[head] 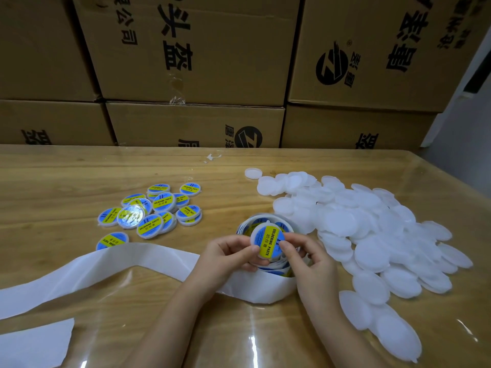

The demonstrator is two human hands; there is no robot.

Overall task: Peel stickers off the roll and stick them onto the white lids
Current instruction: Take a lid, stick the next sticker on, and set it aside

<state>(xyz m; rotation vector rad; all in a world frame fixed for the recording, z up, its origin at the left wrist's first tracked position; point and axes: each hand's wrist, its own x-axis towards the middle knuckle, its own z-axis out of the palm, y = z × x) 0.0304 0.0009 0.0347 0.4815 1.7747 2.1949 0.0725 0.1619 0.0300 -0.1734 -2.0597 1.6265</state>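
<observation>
Left hand (228, 252) and right hand (308, 257) both pinch 1 white lid (254, 240), sticker (268, 244) already on, right over the roll (265, 286). The finished pile (156, 208) sits off left, so I reckon the left hand's nearer for dropping it.

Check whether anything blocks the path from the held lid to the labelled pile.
Nothing visible does. The left hand and right hand hold the stickered lid; bare table lies between it and the labelled pile. The backing strip lies flat, nearer the person.
</observation>
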